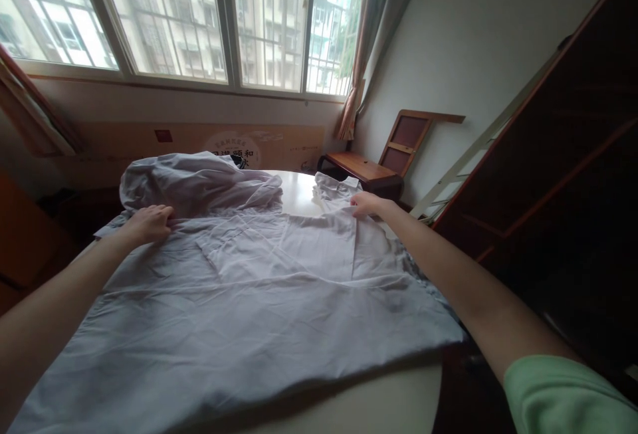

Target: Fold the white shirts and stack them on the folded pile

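A large pale grey cloth (259,327), wrinkled and with several seams, is spread over a round white table (393,394). Its far left part is bunched into a loose heap, and a gathered edge shows near the middle. My left hand (152,222) is closed at the cloth's far left, beside the heap, with its fingers curled onto a fold. At the far right, my right hand (366,203) pinches the cloth near a small crumpled part (336,187). The tips of the left fingers are partly hidden.
Beyond the table, a long cardboard panel (294,145) leans under the barred windows (174,15). To the right are a wooden stand (359,165), a tilted wooden frame (411,135), a pale ladder (466,155) and a large dark wooden panel (558,148). Curtains (351,105) hang beside the window.
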A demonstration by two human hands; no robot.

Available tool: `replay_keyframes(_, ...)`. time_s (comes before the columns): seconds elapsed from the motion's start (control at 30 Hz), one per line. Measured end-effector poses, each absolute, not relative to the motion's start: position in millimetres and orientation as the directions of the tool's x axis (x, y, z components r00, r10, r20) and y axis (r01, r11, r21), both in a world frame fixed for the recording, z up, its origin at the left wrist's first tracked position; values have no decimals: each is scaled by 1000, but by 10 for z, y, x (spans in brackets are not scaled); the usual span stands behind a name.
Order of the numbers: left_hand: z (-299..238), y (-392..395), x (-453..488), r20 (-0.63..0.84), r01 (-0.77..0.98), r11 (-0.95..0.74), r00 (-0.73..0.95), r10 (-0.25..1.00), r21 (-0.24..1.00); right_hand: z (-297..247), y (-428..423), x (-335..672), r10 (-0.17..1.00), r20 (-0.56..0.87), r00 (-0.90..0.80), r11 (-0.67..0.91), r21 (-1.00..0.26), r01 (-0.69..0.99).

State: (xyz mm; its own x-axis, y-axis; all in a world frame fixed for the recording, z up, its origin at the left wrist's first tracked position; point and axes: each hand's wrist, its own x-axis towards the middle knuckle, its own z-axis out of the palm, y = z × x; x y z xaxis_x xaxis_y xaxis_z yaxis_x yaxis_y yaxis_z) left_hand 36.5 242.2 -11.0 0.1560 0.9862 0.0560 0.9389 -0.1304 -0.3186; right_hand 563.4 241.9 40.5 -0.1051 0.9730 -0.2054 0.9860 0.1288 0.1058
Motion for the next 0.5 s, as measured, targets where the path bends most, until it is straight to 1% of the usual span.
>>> replay_keyframes(0.07,-99,2388,387,64,931,-112,143,988,-347,408,2416,5640,975,-187,-117,141,123,982)
replay_keyframes(0.17,-40,2282,415,109,938,-68,111,988,-340,391,2385,5713,980,-105,-169,179,94,979)
replay_keyframes(0.33,161,1980,448,272,961,-23,101,957,-275,408,2209,5873,962,155,-224,215,70,974)
replay_keyframes(0.4,231,1827,439,334,973,1,79,939,-231,451,2061,5925,930,267,-254,246,63,967)
replay_keyframes(0.5,272,1553,367,431,989,21,43,901,-143,514,1739,5998,847,444,-292,309,37,950)
